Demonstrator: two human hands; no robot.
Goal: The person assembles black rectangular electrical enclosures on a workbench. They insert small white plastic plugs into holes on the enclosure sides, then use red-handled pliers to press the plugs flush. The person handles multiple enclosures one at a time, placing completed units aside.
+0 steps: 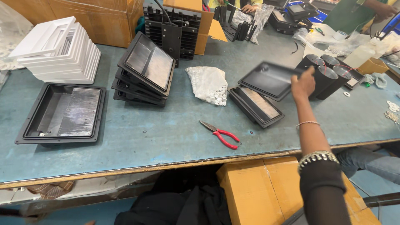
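Blue-green bench (166, 133) with a worn wooden front edge; open surface lies around the red pliers (220, 134). Right hand (303, 83) grasps a black tray (267, 79) by its corner, tilted above another tray (256, 106). Left hand out of view.

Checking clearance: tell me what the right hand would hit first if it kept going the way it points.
Probably the cluster of black cylinders just past the right hand, which holds a black tray. Depth is unclear.

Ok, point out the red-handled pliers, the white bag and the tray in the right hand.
red-handled pliers (221, 134): head view, at the pivot.
white bag (208, 83): head view, mid-bag.
black tray (266, 79): head view, inner floor.
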